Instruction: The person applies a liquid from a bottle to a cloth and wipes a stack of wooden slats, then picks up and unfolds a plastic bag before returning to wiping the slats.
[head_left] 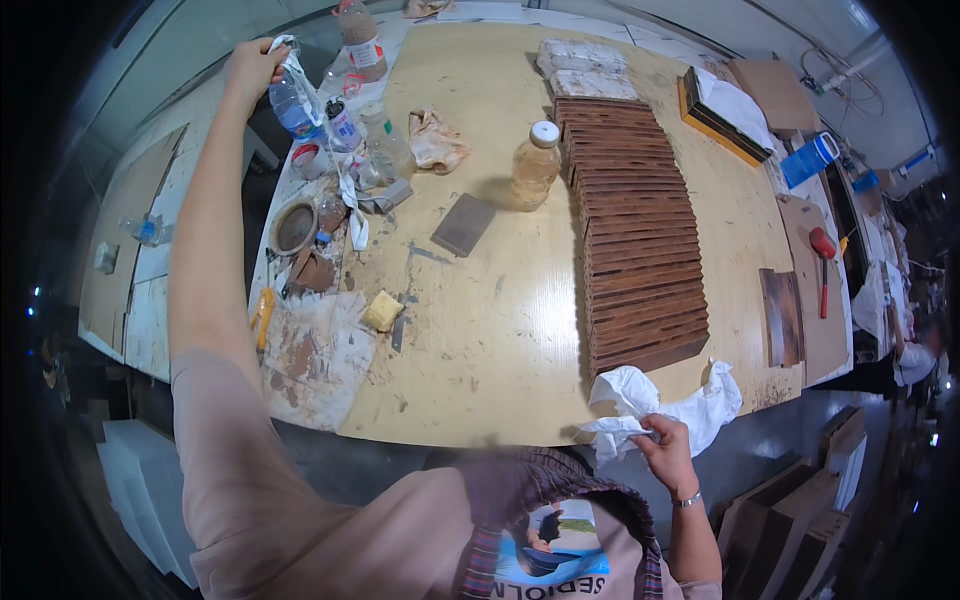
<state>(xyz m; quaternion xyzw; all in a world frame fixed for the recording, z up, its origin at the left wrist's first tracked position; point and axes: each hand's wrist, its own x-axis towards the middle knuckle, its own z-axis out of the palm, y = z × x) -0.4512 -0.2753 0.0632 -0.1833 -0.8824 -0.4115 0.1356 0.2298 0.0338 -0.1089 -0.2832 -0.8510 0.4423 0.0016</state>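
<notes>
Stretched far out to the upper left, my left hand pinches a limp white cloth strip. The strip hangs beside a clear bottle with blue liquid. At the table's near edge my right hand grips a crumpled white rag, part of which lies on the tabletop. Just beyond the rag runs a long row of brown wooden strips, packed side by side. A squat bottle of yellowish liquid with a white cap stands left of the row.
Bottles, a bowl and a stained cloth crowd the table's left side. A dark block and a yellow sponge lie nearer. At right are a red-headed mallet, wooden pieces and a blue bottle.
</notes>
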